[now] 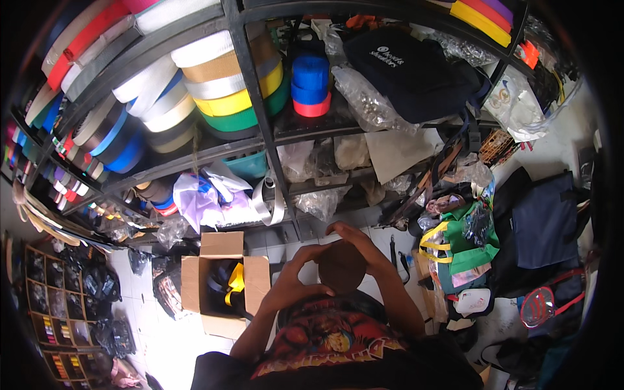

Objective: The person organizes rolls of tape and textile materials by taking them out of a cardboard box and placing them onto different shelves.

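Observation:
A round, dark brown roll (342, 268), seen from its flat end and looking like wound webbing, is held in front of my chest. My left hand (294, 276) curves around its left side, with the thumb low and the fingers along the upper edge. Around the top and right side wraps my right hand (361, 246), its fingers bent over the rim. Below and to the left of my hands stands an open cardboard box (258, 286) on the floor, with a yellow strap (236, 279) and dark things inside.
Black shelving (257, 97) in front holds stacked webbing rolls (224, 101), a blue and red roll stack (311, 84), a black bag (416, 71) and plastic bags. At right lie a green bag (478, 260) and a dark blue bag (545, 227). A divided rack (58, 286) stands far left.

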